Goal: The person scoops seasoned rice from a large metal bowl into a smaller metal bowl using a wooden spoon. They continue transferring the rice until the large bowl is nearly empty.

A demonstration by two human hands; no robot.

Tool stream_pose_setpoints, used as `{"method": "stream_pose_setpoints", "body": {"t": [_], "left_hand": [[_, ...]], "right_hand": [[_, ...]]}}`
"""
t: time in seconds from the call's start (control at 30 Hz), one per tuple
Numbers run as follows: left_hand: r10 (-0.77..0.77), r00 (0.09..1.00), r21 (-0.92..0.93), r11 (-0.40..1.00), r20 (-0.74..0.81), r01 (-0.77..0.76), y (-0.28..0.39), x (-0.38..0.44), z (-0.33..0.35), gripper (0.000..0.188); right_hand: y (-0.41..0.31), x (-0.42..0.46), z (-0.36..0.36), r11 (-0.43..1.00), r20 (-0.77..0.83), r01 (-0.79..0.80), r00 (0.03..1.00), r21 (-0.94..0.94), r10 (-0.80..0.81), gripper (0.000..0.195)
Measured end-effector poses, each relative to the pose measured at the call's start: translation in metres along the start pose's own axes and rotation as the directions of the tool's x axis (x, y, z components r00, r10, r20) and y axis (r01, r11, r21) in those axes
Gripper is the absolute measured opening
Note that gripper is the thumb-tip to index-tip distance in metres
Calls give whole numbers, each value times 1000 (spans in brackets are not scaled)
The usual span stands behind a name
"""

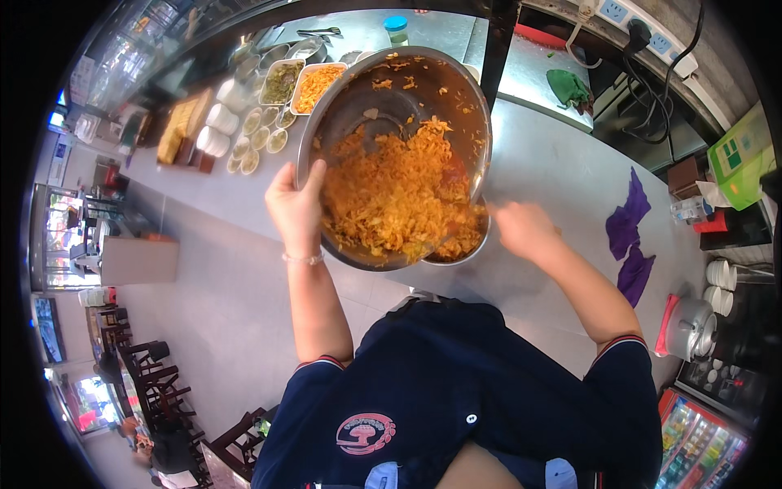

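Observation:
My left hand (297, 205) grips the rim of a large stainless steel mixing bowl (351, 110), its thumb over the inside edge. The bowl is tilted, and its near right edge overlaps a smaller metal container (457, 262) below. Orange, seasoned shredded vegetables (391, 189) fill much of the bowl, with shreds stuck to its wall. Similar shreds (464, 239) show inside the smaller container. My right hand (526, 229), blurred, is closed around a utensil whose brown handle end (558, 231) pokes out behind it; its head is unclear among the food.
On the metal counter (544, 159) lie purple cloths (629, 226). To the left stand trays of greens (282, 81) and orange shreds (316, 85), several small cups (259, 138) and stacked white bowls (218, 129). A power strip (635, 30) with cables runs along the wall.

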State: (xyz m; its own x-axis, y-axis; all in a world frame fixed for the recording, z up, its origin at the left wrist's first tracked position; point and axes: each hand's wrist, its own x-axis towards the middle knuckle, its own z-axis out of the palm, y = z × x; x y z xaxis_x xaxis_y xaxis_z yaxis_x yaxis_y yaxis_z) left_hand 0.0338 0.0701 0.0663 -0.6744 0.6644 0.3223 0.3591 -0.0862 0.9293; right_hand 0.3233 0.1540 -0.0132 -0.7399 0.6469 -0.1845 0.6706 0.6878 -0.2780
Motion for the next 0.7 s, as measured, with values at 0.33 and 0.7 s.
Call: {"method": "stream_pose_setpoints", "body": {"t": [0.33, 0.7], "left_hand": [[-4, 1000, 12, 1000, 12, 4, -3, 0, -4, 18], [17, 997, 65, 998, 73, -22, -1, -4, -5, 7]], "right_hand": [[-7, -28, 6, 998, -33, 43, 998, -39, -44, 30], [-4, -43, -15, 991, -118, -131, 985, -19, 128, 48]]}}
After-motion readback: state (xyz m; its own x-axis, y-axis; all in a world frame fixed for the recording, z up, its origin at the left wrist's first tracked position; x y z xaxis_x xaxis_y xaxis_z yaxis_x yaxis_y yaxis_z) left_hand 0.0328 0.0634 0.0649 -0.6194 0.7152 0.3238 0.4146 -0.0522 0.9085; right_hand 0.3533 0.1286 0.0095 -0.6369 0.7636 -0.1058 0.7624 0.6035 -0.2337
